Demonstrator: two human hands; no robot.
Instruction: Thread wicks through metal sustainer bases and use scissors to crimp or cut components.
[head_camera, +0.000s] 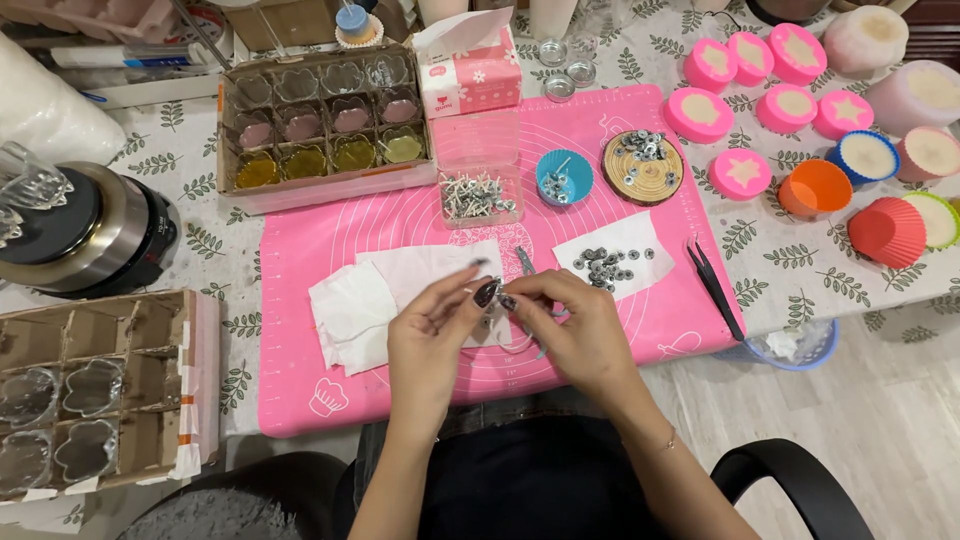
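Observation:
My left hand (435, 330) and my right hand (570, 325) meet over the pink silicone mat (300, 390), fingertips pinched together on a small metal piece (505, 300) between them. A thin metal tool (526, 262) lies just beyond my fingers. White tissue sheets (365, 300) lie under and left of my left hand. Right of my hands, a white paper (615, 262) carries several small metal wick tabs. A clear box of wick pins (478, 195) stands further back.
A blue cup (563, 177) and a round wooden disc (642, 166) hold more metal pieces. Black tweezers (715, 285) lie at the mat's right edge. Cardboard trays of glass jars (325, 120) sit back left, pink and coloured moulds (800, 100) at right, a pot (85, 230) at left.

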